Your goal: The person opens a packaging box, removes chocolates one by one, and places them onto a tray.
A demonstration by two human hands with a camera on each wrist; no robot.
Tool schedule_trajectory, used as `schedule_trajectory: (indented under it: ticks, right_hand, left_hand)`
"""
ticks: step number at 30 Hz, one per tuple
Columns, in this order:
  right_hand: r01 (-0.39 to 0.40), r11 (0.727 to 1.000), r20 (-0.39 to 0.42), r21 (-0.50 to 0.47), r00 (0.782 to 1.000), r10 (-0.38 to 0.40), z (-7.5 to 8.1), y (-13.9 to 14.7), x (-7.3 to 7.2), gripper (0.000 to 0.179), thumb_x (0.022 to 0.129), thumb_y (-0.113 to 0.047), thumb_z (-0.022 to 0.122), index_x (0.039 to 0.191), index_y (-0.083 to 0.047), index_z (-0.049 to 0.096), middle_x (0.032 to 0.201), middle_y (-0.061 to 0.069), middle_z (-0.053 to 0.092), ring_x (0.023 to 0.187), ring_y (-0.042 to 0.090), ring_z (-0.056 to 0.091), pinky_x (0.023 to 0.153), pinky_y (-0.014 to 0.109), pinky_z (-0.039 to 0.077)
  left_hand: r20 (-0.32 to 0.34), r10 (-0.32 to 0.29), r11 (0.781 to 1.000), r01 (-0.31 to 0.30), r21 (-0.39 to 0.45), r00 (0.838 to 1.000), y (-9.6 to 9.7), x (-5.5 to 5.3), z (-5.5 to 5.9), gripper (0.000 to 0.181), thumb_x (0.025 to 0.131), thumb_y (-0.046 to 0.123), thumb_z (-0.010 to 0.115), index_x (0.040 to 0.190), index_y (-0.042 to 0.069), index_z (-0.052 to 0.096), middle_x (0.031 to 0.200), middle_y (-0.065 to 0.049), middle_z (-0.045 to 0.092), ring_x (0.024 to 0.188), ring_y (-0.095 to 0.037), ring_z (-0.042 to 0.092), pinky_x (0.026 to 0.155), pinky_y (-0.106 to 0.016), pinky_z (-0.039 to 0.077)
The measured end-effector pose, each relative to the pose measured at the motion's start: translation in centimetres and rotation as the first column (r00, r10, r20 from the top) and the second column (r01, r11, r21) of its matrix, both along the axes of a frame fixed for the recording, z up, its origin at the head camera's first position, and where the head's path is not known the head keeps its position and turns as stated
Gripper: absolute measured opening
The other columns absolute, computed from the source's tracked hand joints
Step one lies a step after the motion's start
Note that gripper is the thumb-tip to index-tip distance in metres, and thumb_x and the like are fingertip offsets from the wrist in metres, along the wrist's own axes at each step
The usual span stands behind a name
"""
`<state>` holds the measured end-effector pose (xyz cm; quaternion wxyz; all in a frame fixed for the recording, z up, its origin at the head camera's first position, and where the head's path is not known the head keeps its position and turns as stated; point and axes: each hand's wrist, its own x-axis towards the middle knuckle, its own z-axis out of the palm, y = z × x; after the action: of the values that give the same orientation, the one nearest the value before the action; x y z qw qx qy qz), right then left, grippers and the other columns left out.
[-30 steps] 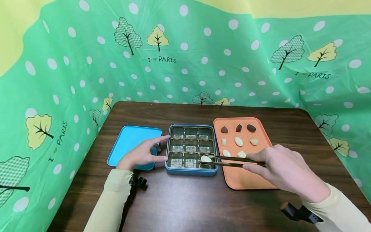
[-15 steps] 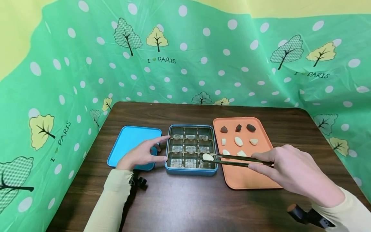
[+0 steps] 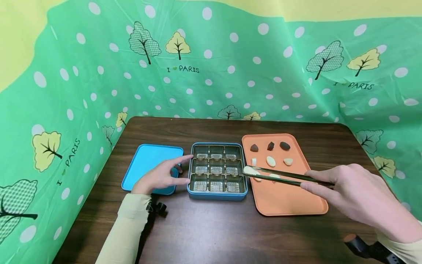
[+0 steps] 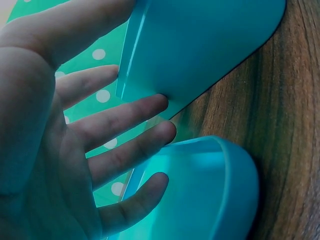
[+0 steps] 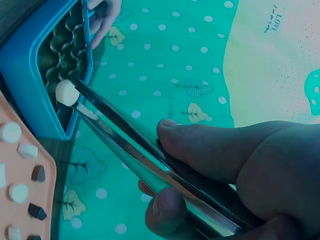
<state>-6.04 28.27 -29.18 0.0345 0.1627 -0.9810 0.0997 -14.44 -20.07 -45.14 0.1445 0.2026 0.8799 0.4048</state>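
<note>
My right hand [image 3: 357, 196] grips long metal tweezers [image 3: 290, 173], thumb on one arm and fingers on the other. Their serrated tips pinch a white rounded piece [image 3: 250, 170], seen over the border between the blue box and the orange tray; the right wrist view shows the piece [image 5: 67, 93] in front of the box opening. Dark dividers split the blue box [image 3: 217, 197] into several square compartments. At the box's left side is my left hand [image 3: 158, 175], fingers spread and thumb and index finger reaching its wall. In the left wrist view, fingertips [image 4: 159, 102] touch the box wall [image 4: 200, 45].
An orange tray [image 3: 290, 201] right of the box carries several dark brown pieces [image 3: 285, 146] and several white ones [image 3: 271, 161]. Left of the box, partly under my left hand, lies a blue rimmed lid [image 3: 141, 161]. A green printed cloth [image 3: 211, 73] hangs behind the wooden table [image 3: 204, 231].
The tweezers and the white piece have moved right and slightly up, from the box's front right compartment to its right edge. My left hand has stayed still.
</note>
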Motion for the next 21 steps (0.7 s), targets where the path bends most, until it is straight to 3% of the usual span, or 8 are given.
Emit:
schedule_trajectory:
  ticks: [3, 6, 10, 13, 15, 17, 21]
  right_hand:
    - [0.010, 1.000, -0.030, -0.009, 0.999, -0.011, 0.0, 0.9, 0.1, 0.034, 0.092, -0.047, 0.080, 0.115, -0.023, 0.084, 0.090, 0.003, 0.080, 0.053, -0.001, 0.034, 0.042, 0.029, 0.022]
    - [0.047, 0.999, 0.002, -0.002, 0.999, -0.047, -0.1, 1.9, 0.1, 0.039, 0.092, -0.049, 0.079, 0.119, -0.020, 0.083, 0.106, 0.013, 0.080, 0.056, -0.001, 0.038, 0.041, 0.030, 0.022]
    - [0.093, 0.995, 0.047, 0.022, 0.994, -0.094, -0.3, 3.2, 0.1, 0.046, 0.094, -0.052, 0.077, 0.122, -0.016, 0.082, 0.110, 0.019, 0.078, 0.070, 0.009, 0.061, 0.043, 0.033, 0.027]
    - [0.120, 0.993, 0.041, 0.023, 0.992, -0.121, -0.5, 4.1, 0.2, 0.047, 0.093, -0.051, 0.078, 0.121, -0.014, 0.081, 0.085, 0.012, 0.078, 0.068, 0.010, 0.059, 0.044, 0.034, 0.027]
    - [0.125, 0.992, 0.018, 0.019, 0.992, -0.126, -0.7, 4.5, 0.3, 0.047, 0.092, -0.049, 0.079, 0.121, -0.012, 0.081, 0.065, 0.001, 0.068, 0.059, 0.006, 0.046, 0.045, 0.032, 0.024]
    - [0.122, 0.993, -0.015, 0.006, 0.992, -0.122, -1.0, 5.0, 0.4, 0.046, 0.092, -0.045, 0.081, 0.120, -0.008, 0.081, 0.055, -0.008, 0.058, 0.052, 0.003, 0.029, 0.045, 0.029, 0.020]
    - [0.105, 0.994, -0.063, -0.016, 0.992, -0.105, -1.7, 6.1, 0.4, 0.044, 0.091, -0.039, 0.082, 0.116, -0.004, 0.081, 0.044, -0.013, 0.044, 0.048, 0.001, 0.023, 0.046, 0.027, 0.018]
  left_hand:
    - [0.002, 0.001, 1.000, -0.001, 0.003, 1.000, 0.0, 0.0, 0.0, 0.085, 0.090, 0.038, 0.085, 0.163, 0.027, 0.042, 0.150, -0.001, 0.056, 0.108, -0.025, 0.060, 0.080, -0.041, 0.050]
    - [0.007, 0.005, 1.000, -0.005, 0.007, 1.000, 0.0, 0.0, -0.1, 0.086, 0.090, 0.038, 0.085, 0.163, 0.026, 0.042, 0.150, -0.001, 0.056, 0.109, -0.025, 0.060, 0.079, -0.041, 0.050]
    - [0.004, 0.004, 1.000, -0.004, 0.008, 1.000, 0.0, 0.0, -0.1, 0.086, 0.090, 0.038, 0.086, 0.163, 0.024, 0.042, 0.149, -0.001, 0.056, 0.108, -0.025, 0.060, 0.079, -0.041, 0.050]
    - [-0.004, 0.001, 1.000, -0.001, 0.008, 1.000, 0.0, -0.1, -0.1, 0.086, 0.090, 0.037, 0.086, 0.163, 0.024, 0.042, 0.149, -0.001, 0.056, 0.108, -0.025, 0.060, 0.080, -0.041, 0.050]
    - [-0.005, 0.003, 1.000, -0.003, 0.010, 1.000, 0.0, -0.1, -0.1, 0.086, 0.090, 0.037, 0.086, 0.163, 0.024, 0.042, 0.148, -0.001, 0.056, 0.108, -0.025, 0.060, 0.079, -0.042, 0.050]
    - [-0.006, 0.003, 1.000, -0.003, 0.010, 1.000, 0.0, -0.1, -0.2, 0.086, 0.090, 0.037, 0.086, 0.163, 0.025, 0.042, 0.149, -0.001, 0.056, 0.108, -0.025, 0.060, 0.080, -0.041, 0.050]
    - [-0.004, 0.004, 1.000, -0.004, 0.006, 1.000, 0.0, -0.1, -0.2, 0.086, 0.090, 0.038, 0.085, 0.163, 0.026, 0.042, 0.150, 0.000, 0.056, 0.108, -0.024, 0.059, 0.081, -0.041, 0.050]
